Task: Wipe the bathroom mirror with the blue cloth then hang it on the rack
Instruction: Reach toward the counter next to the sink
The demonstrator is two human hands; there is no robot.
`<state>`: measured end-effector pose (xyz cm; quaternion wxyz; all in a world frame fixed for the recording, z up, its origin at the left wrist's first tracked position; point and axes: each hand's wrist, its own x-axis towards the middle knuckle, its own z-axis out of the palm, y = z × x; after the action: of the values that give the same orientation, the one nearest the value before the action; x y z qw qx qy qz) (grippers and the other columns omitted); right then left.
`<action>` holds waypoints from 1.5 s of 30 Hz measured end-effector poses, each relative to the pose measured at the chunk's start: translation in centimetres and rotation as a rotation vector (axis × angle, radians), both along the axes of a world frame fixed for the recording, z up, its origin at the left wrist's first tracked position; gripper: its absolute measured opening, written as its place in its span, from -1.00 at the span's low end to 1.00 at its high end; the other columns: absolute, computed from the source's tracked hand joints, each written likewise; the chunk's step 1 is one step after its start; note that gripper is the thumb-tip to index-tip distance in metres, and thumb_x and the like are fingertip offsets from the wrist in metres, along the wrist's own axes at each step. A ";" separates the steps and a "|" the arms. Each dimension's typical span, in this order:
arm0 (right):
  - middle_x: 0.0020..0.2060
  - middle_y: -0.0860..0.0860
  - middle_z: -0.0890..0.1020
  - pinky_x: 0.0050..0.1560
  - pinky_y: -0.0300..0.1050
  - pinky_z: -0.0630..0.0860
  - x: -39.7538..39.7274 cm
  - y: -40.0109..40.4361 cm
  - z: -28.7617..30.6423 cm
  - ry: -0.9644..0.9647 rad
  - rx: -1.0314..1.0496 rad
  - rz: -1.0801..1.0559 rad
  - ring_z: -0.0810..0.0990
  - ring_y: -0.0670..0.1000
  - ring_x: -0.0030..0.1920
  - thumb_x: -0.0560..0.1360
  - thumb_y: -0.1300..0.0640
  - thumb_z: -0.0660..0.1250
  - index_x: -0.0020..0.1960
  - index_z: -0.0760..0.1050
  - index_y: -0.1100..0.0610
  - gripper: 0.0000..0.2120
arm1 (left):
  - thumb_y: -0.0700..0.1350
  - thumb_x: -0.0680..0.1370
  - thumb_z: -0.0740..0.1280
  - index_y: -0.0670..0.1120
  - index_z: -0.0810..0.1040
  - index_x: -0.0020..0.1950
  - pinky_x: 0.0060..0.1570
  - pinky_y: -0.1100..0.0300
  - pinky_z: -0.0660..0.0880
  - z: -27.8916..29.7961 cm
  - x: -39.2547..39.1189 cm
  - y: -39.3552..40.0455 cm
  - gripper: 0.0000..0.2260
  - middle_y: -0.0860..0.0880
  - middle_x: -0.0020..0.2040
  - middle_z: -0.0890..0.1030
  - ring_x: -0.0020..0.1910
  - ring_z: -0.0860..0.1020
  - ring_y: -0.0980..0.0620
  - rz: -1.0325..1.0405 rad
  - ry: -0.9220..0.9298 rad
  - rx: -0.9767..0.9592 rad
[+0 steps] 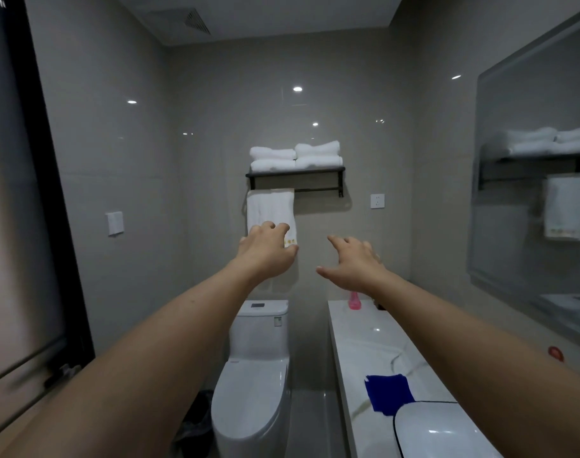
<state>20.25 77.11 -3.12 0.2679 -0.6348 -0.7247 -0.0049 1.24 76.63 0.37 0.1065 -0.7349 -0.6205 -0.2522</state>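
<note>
Blue cloth (388, 393) lies crumpled on the white marbled surface (364, 338), just beside the rim of the white basin (440, 431) at the near end, and neither of our hands touches it. On the wall to our right hangs the bathroom mirror (533, 180), which reflects the shelf and its towels. Straight ahead, the black towel rack (296, 175) is fixed to the far wall, with folded white towels (296, 156) stacked on its shelf and a white hand towel (270, 209) draped over its bar at the left end. Our left hand (268, 251) is raised in front of that hanging towel, its grip loose, fingers bent and holding nothing that we can see. Our right hand (351, 262) is held up beside it, grip wide, fingers spread and holding nothing. Below the rack stands a white toilet (255, 375) with its lid down, and a pink bottle (354, 300) sits at the far end of the surface.
</note>
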 end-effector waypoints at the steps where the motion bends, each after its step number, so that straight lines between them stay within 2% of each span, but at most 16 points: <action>1: 0.57 0.10 0.32 0.50 0.25 0.29 0.2 0.9 0.1 -0.006 -0.001 0.002 0.24 0.22 0.55 0.56 -0.27 0.35 0.66 0.11 -0.07 -0.20 | 0.16 0.62 0.20 0.01 0.37 0.49 0.31 -0.15 0.39 0.1 0.2 0.9 -0.52 -0.08 0.45 0.43 0.41 0.37 -0.15 -0.001 -0.002 0.001; 12: 0.55 0.11 0.35 0.47 0.24 0.31 -0.7 9.7 -0.2 -0.025 -0.023 -0.038 0.27 0.23 0.53 0.55 -0.28 0.36 0.66 0.12 -0.08 -0.20 | 0.17 0.62 0.21 0.02 0.34 0.52 0.32 -0.15 0.39 -0.2 -0.7 10.6 -0.50 -0.09 0.46 0.43 0.42 0.37 -0.15 -0.040 0.002 -0.004; 17: 0.56 0.12 0.34 0.49 0.26 0.30 -4.0 14.9 -0.9 -0.038 0.000 -0.070 0.26 0.24 0.54 0.55 -0.27 0.36 0.66 0.13 -0.08 -0.21 | 0.18 0.61 0.22 0.02 0.34 0.53 0.31 -0.16 0.42 -0.9 -3.9 16.8 -0.49 -0.08 0.46 0.43 0.41 0.38 -0.15 -0.093 -0.022 0.030; 24: 0.56 0.12 0.34 0.50 0.25 0.32 -10.2 23.1 -2.0 -0.058 -0.039 -0.151 0.28 0.24 0.54 0.56 -0.27 0.35 0.66 0.12 -0.07 -0.21 | 0.18 0.59 0.20 0.01 0.40 0.45 0.29 -0.15 0.41 -2.1 -10.2 26.6 -0.53 -0.10 0.42 0.44 0.39 0.39 -0.18 -0.140 -0.012 -0.030; 32: 0.56 0.13 0.34 0.50 0.26 0.32 -14.8 31.1 -2.0 -0.053 -0.049 -0.198 0.29 0.24 0.53 0.56 -0.28 0.35 0.66 0.12 -0.05 -0.21 | 0.15 0.61 0.19 0.00 0.37 0.50 0.34 -0.18 0.38 -2.6 -14.8 35.2 -0.51 -0.10 0.45 0.41 0.42 0.36 -0.17 -0.201 -0.041 -0.056; 45: 0.57 0.13 0.33 0.50 0.25 0.33 -13.9 42.5 -3.0 -0.061 -0.059 -0.226 0.29 0.25 0.54 0.56 -0.26 0.35 0.67 0.11 -0.06 -0.20 | 0.15 0.62 0.19 0.00 0.33 0.53 0.33 -0.16 0.38 -4.4 -13.0 46.1 -0.50 -0.10 0.48 0.40 0.43 0.34 -0.17 -0.238 -0.022 -0.076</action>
<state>6.35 119.56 -6.08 0.2247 -0.7196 -0.6562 -0.0333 -11.79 122.70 -4.01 0.0410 -0.8039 -0.5393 -0.2473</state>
